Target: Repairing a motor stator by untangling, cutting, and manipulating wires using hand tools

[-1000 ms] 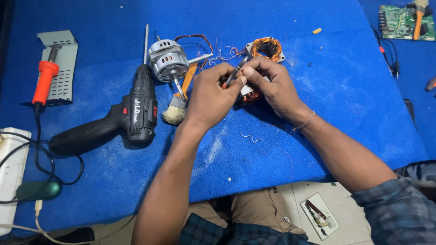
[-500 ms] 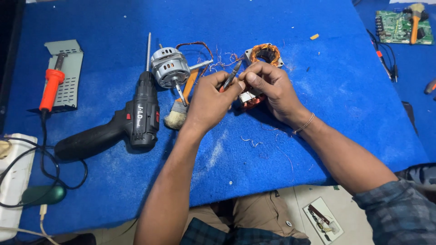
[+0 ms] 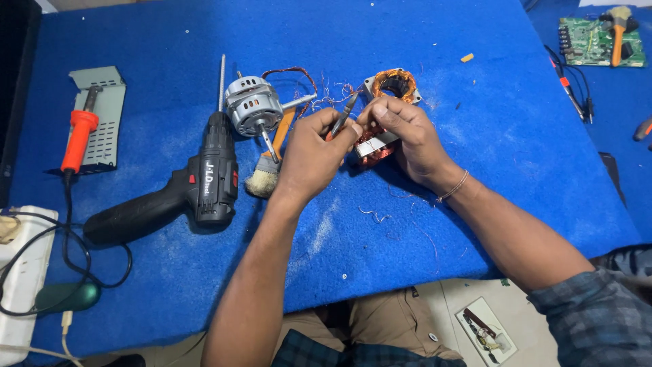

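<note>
1. Nearest the camera, both forearms reached out over the blue table (image 3: pixel 475 170), and loose wire clippings (image 3: pixel 375 216) lay scattered just before the hands.
2. The left hand (image 3: pixel 314 153) was curled shut around a slim metal tool (image 3: pixel 343 117), its tip pointing up and away.
3. The right hand (image 3: pixel 401 132) had its fingers pinched closed on fine wire above the wound stator piece (image 3: pixel 372 146), which rested on the table under both hands.
4. Left of the hands lay a cordless drill (image 3: pixel 197 190), a brush (image 3: pixel 266 173) and a motor (image 3: pixel 255 107); beyond sat a second copper-wound stator (image 3: pixel 394 83).
5. Risk, as I judged it: the tool tip could slip and nick the winding's enamel, or too hard a pull could snap the thin strand.
</note>
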